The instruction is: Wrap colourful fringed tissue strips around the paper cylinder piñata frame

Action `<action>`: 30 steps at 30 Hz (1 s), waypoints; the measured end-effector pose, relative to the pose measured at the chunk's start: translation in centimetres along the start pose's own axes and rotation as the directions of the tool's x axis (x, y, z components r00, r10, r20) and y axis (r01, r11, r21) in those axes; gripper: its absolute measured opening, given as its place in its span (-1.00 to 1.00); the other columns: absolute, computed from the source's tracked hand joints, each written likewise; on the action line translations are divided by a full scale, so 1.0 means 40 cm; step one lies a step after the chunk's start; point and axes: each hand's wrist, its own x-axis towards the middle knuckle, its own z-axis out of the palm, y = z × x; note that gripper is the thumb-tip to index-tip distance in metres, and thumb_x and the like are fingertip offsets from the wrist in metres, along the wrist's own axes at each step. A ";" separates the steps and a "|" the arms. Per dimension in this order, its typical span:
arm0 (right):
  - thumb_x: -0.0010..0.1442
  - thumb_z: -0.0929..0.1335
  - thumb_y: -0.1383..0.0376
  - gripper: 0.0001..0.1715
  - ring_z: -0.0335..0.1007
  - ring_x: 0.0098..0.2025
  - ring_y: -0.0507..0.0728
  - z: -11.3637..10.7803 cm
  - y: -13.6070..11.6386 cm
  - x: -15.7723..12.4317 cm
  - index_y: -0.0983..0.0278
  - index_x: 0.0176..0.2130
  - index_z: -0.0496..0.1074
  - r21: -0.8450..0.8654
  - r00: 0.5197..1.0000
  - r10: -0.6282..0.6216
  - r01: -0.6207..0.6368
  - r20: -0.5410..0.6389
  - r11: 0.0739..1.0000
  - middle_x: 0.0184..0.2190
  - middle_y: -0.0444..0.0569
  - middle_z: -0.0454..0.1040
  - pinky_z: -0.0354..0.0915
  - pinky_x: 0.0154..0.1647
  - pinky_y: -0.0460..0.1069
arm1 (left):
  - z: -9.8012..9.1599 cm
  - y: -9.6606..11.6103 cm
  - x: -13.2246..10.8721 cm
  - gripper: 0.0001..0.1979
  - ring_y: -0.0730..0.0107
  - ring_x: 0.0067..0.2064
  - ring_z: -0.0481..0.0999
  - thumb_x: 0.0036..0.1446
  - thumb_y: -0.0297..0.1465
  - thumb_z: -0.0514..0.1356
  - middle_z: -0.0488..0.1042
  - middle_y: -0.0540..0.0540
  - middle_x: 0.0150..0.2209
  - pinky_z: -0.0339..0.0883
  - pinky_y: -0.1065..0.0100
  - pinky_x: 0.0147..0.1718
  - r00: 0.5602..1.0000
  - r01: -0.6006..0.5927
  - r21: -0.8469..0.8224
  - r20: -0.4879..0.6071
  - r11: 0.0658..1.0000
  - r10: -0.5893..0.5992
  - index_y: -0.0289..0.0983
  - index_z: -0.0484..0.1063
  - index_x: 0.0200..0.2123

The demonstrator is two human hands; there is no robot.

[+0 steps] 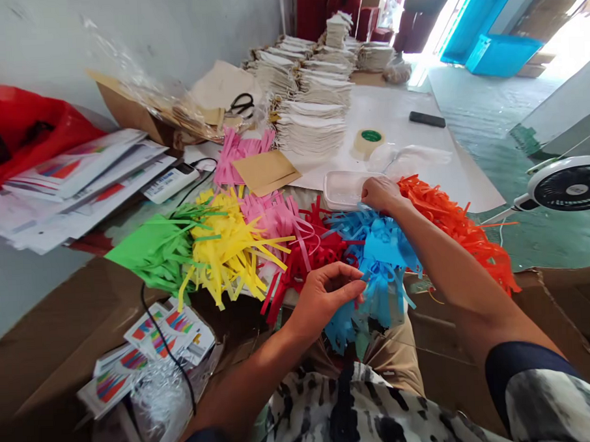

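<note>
My left hand [325, 298] pinches strips of a blue paper fringe [382, 256] between thumb and fingers. My right hand [382, 194] rests at the top of that fringe, its curled fingers beside a clear plastic tub [345, 189]. I cannot tell whether it grips anything. Along the table edge lie more cut paper fringes: green [152, 253], yellow [227, 243], pink [270, 215], red [315, 246] and, beyond my right forearm, orange [451, 220]. Another pink fringe [238, 158] lies farther back beside a kraft paper envelope [266, 172].
Stacks of white paper pieces [310, 126] stand behind, near black-handled scissors [241, 105], a tape roll [368, 141] and a black phone [427, 119]. Printed papers [78, 185] lie left by a red bag [22, 128]. A fan [567, 183] stands right; cardboard [65, 335] covers the near edge.
</note>
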 end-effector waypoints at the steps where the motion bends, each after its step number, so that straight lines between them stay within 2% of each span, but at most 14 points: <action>1: 0.14 0.42 0.33 -0.55 0.55 0.11 0.35 0.000 0.001 -0.002 0.35 0.01 0.68 0.005 1.000 0.000 0.000 0.000 1.000 0.02 0.27 0.66 0.41 0.13 0.10 | 0.000 0.001 -0.003 -0.63 0.41 -0.39 0.56 0.02 -0.17 0.55 0.60 -0.03 -0.45 0.43 0.37 -0.26 1.000 -0.009 0.001 0.001 1.000 0.009 -0.30 0.58 -0.27; 6: 0.17 0.46 0.26 -0.65 0.54 0.13 0.32 0.002 0.010 -0.009 0.24 -0.05 0.70 0.044 1.000 -0.012 0.012 0.009 0.999 0.03 0.17 0.67 0.41 0.10 0.08 | 0.010 0.007 -0.018 -0.63 0.42 -0.38 0.55 0.02 -0.17 0.55 0.61 -0.03 -0.44 0.42 0.37 -0.25 0.999 -0.034 0.000 0.012 0.999 0.034 -0.30 0.58 -0.27; 11: 0.10 0.48 0.33 -0.77 0.56 0.06 0.36 0.006 0.002 -0.006 0.28 -0.21 0.70 0.082 0.999 0.018 -0.015 -0.034 0.996 -0.06 0.22 0.68 0.42 0.04 0.12 | 0.012 0.008 -0.036 -0.65 0.41 -0.36 0.56 0.04 -0.18 0.54 0.59 -0.03 -0.43 0.42 0.36 -0.22 0.999 -0.049 0.022 0.018 0.999 0.049 -0.30 0.60 -0.27; 14: 0.16 0.43 0.30 -0.77 0.56 0.02 0.37 0.002 0.000 -0.023 0.29 -0.19 0.68 0.141 0.992 0.044 -0.027 -0.120 0.990 -0.09 0.24 0.68 0.40 0.03 0.15 | 0.005 0.008 -0.044 -0.68 0.41 -0.35 0.56 0.06 -0.21 0.53 0.60 -0.02 -0.42 0.41 0.38 -0.23 0.998 -0.063 0.032 0.007 0.998 0.063 -0.29 0.60 -0.25; 18: 0.27 0.32 0.26 -0.63 0.56 -0.02 0.34 -0.016 0.013 -0.073 0.22 -0.01 0.62 0.268 0.948 0.080 0.005 -0.307 0.963 -0.08 0.14 0.68 0.35 0.08 0.18 | 0.002 0.010 -0.045 -0.71 0.44 -0.37 0.54 0.10 -0.22 0.50 0.59 -0.01 -0.44 0.39 0.40 -0.26 0.997 -0.073 0.039 -0.010 0.997 0.073 -0.28 0.60 -0.25; 21: 0.27 0.32 0.25 -0.60 0.57 -0.05 0.28 -0.023 0.031 -0.102 0.20 0.03 0.61 0.363 0.913 0.083 0.074 -0.399 0.929 -0.12 0.05 0.69 0.35 0.10 0.16 | 0.012 0.010 -0.039 -0.69 0.43 -0.38 0.54 0.07 -0.21 0.51 0.59 -0.01 -0.44 0.39 0.39 -0.27 0.997 -0.077 0.040 0.007 0.996 0.077 -0.28 0.59 -0.25; 26: 0.19 0.40 0.24 -0.71 0.62 -0.14 0.22 -0.024 0.051 -0.129 0.27 -0.13 0.67 0.495 0.892 0.101 0.148 -0.442 0.856 -0.23 0.02 0.71 0.42 0.02 0.11 | 0.034 -0.001 -0.039 -0.69 0.42 -0.36 0.54 0.08 -0.20 0.50 0.59 -0.02 -0.44 0.38 0.38 -0.24 0.995 -0.100 0.091 0.024 0.991 0.098 -0.29 0.61 -0.25; 28: 0.19 0.43 0.21 -0.71 0.62 -0.17 0.22 -0.028 0.045 -0.170 0.28 -0.14 0.67 0.550 0.873 0.125 0.181 -0.472 0.815 -0.24 0.01 0.71 0.45 -0.03 0.11 | 0.036 -0.004 -0.044 -0.68 0.42 -0.37 0.54 0.08 -0.18 0.50 0.59 -0.02 -0.44 0.38 0.38 -0.24 0.994 -0.108 0.109 0.013 0.988 0.107 -0.29 0.61 -0.25; 30: 0.17 0.48 0.14 -0.70 0.62 -0.24 0.21 -0.030 0.031 -0.248 0.29 -0.18 0.67 0.654 0.858 0.156 0.243 -0.489 0.716 -0.28 0.01 0.70 0.47 -0.13 0.09 | 0.036 -0.005 -0.048 -0.66 0.40 -0.36 0.55 0.09 -0.15 0.50 0.59 -0.02 -0.43 0.39 0.37 -0.25 0.993 -0.114 0.119 -0.004 0.986 0.116 -0.28 0.61 -0.25</action>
